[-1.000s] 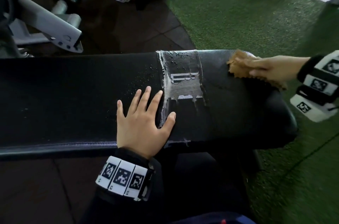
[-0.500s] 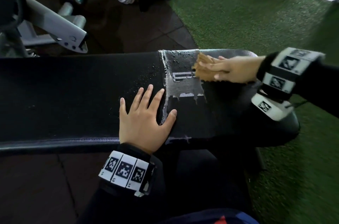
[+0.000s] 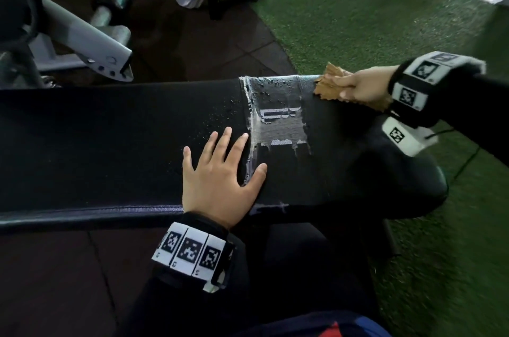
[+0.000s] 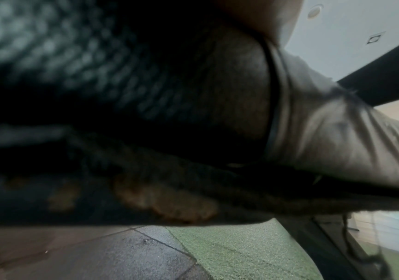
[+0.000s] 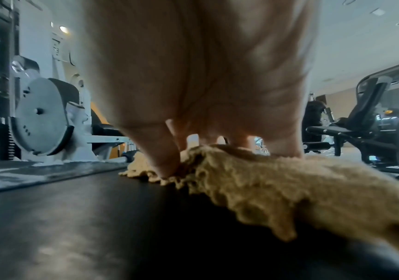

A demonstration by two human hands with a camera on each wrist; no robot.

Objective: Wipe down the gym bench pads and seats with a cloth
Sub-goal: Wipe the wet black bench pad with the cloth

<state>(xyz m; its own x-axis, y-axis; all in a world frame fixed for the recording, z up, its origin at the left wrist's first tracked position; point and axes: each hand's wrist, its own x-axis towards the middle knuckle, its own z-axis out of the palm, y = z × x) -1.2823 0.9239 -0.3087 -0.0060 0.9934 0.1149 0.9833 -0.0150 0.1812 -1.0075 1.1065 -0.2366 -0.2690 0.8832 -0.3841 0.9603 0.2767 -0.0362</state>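
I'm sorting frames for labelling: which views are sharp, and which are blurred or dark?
Head view: left hand and droplets on the black bench pad sharp, lower-right turf smeared. Left wrist view: dark, blurred throughout. Right wrist view: right hand and near cloth soft, background machines clearer.

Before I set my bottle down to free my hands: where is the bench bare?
Bare pad runs left of the left hand. Another patch lies right of the worn strip, toward the near edge. Crowded: far corner, under cloth and right hand.

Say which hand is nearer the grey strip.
Left. The left hand lies flat on the pad, thumb on the strip edge; the right hand grips the cloth past its other side.
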